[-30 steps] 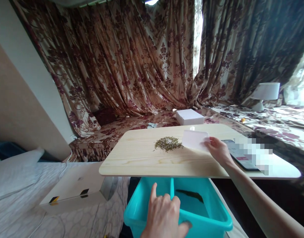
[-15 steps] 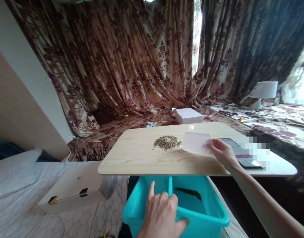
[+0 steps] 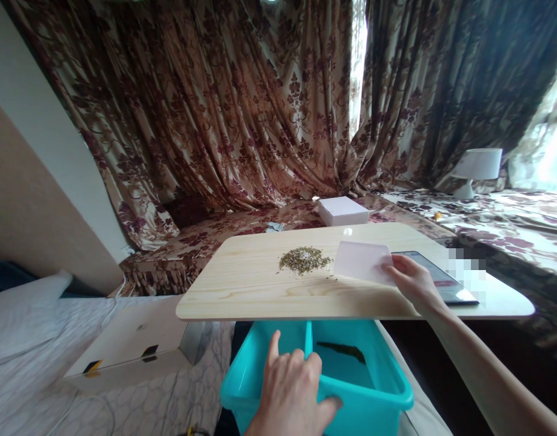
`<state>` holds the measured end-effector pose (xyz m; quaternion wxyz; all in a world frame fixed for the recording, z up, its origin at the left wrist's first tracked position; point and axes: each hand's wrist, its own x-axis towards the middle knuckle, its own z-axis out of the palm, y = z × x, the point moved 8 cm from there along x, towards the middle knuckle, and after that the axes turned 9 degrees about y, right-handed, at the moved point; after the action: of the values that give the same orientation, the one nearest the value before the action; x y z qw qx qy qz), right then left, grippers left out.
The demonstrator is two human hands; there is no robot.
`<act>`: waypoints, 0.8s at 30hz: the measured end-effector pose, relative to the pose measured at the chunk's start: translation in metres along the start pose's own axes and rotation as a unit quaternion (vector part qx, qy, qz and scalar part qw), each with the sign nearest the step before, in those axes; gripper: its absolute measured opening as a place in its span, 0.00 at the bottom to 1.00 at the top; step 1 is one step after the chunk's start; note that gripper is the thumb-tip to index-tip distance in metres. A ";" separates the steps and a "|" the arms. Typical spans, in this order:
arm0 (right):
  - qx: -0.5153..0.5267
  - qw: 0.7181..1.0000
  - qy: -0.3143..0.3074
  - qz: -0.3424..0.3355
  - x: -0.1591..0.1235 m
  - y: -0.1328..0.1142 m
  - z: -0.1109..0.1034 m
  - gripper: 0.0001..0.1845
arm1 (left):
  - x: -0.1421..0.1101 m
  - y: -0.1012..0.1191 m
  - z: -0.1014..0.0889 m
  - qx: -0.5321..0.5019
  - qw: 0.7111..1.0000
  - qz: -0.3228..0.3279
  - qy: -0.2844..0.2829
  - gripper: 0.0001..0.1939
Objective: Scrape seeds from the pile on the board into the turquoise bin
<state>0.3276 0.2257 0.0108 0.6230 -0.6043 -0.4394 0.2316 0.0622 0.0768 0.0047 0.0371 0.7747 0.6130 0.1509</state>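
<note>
My right hand (image 3: 412, 278) pinches the right edge of a thin, whitish, translucent rectangular sheet (image 3: 360, 260), tilted over the light wooden tabletop (image 3: 260, 297). Just left of the sheet lies a loose heap of small green and white grains (image 3: 304, 260), with a few strays around it. Below the table's near edge, my left hand (image 3: 294, 387) is over a teal plastic bin (image 3: 387, 387) with a divider. Its thumb and little finger stick out apart; the other fingers bend down, their tips hidden. A dark strip (image 3: 344, 350) shows in the bin's right compartment.
A tablet (image 3: 446, 281) lies on the table behind my right hand, with a blurred patch beside it. Behind the table is a white box (image 3: 343, 211). A lamp (image 3: 480, 165) stands at far right. A pale carton (image 3: 128, 339) and pillow (image 3: 28, 309) rest on the bed.
The whole view has shifted slightly left. Relative to the grain heap, the sheet and my right hand have moved a little to the right. My left hand keeps nearly the same pose over the bin.
</note>
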 end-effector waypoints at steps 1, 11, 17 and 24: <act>0.006 1.000 0.003 0.000 0.001 0.001 0.002 0.10 | 0.000 0.000 0.000 0.001 1.000 -0.001 0.001 0.13; 0.014 1.000 -0.024 -0.015 0.003 0.000 0.019 0.10 | -0.001 0.000 0.001 -0.005 1.000 0.001 0.006 0.13; -0.004 0.999 -0.014 -0.031 0.003 -0.009 0.021 0.09 | -0.001 0.000 -0.001 -0.009 1.000 0.001 0.014 0.12; 0.026 0.999 -0.033 -0.021 0.009 0.003 0.018 0.11 | -0.001 -0.001 -0.004 0.002 1.000 -0.006 0.012 0.10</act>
<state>0.3181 0.2438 0.0083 0.6285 -0.5708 -0.4658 0.2496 0.0603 0.0751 0.0078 0.0295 0.7689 0.6186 0.1586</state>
